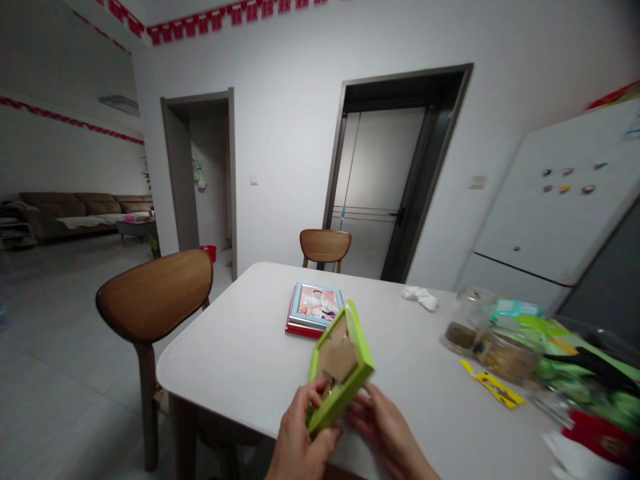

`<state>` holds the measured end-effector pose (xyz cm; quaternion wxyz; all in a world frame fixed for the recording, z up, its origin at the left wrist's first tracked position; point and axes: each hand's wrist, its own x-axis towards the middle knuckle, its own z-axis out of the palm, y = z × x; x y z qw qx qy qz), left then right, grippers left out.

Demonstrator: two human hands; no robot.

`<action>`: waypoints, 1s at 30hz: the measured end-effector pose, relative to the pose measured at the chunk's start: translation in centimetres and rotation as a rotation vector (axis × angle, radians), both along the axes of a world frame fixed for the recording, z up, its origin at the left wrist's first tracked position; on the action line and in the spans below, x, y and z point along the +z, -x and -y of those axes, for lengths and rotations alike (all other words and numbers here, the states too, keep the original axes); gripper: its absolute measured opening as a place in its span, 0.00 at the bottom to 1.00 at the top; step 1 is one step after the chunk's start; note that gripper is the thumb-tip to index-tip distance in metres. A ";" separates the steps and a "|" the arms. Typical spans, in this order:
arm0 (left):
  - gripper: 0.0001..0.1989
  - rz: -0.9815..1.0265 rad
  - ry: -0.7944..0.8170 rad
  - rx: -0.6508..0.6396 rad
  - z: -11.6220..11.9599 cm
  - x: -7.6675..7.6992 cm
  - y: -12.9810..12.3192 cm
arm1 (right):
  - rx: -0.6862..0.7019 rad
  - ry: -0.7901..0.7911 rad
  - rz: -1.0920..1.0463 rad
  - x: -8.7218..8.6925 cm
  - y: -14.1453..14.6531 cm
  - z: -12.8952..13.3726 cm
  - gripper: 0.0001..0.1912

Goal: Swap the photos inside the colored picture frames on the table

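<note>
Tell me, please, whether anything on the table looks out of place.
The crumpled white tissue or cloth lies near the far edge of the table, apart from the stacked picture frames, perhaps discarded.

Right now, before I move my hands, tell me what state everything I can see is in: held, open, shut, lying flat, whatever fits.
Green frame: held tilted, brown backing showing
Left grip: closed on the green frame
Right grip: beside the frame, contact unclear
Blue frame: flat, picture up, atop something red
Tissue: crumpled
Tall jar: partly filled
Door: shut
Fridge: shut
</note>
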<state>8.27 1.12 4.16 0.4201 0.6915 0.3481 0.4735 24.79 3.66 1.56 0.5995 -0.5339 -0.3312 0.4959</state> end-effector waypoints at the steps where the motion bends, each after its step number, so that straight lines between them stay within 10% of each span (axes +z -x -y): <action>1: 0.10 0.127 0.045 -0.036 0.3 0.5 -0.8 | 0.039 0.010 -0.075 0.0 1.3 0.5 0.23; 6: 0.25 0.470 0.167 -0.130 0.3 1.6 -3.4 | -0.076 -0.034 -0.285 1.2 3.0 0.9 0.35; 15: 0.24 0.501 0.457 -0.147 -2.7 2.0 -4.6 | -0.240 0.031 0.038 2.2 -8.0 0.7 0.41; 26: 0.22 -0.325 0.112 -0.083 -3.2 -1.7 -10.4 | -0.176 0.171 0.355 1.0 -19.6 -1.1 0.36; 30: 0.21 -0.443 0.067 -0.030 -3.7 -2.7 -11.4 | -0.219 0.200 0.812 0.3 -20.5 -2.7 0.26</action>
